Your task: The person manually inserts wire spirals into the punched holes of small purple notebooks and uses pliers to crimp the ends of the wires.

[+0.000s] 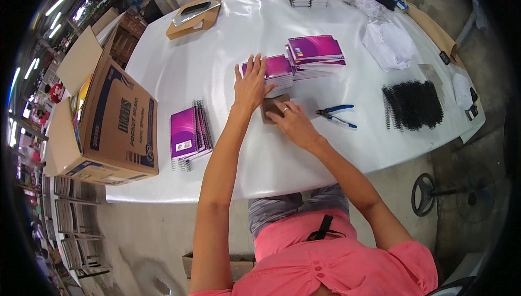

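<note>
A person in a pink top is working at a white table, both bare arms reaching forward. The left arm is stretching almost straight, and the left hand is spreading its fingers wide over the left edge of a short stack of purple booklets, its thumb pointing right. The right arm is slanting in with its elbow bending outward, and the right hand is arching over a small brown block just in front of that stack; whether it is gripping the block, we cannot tell. Another purple stack is standing just beyond, and blue-handled pliers are lying to the right
</note>
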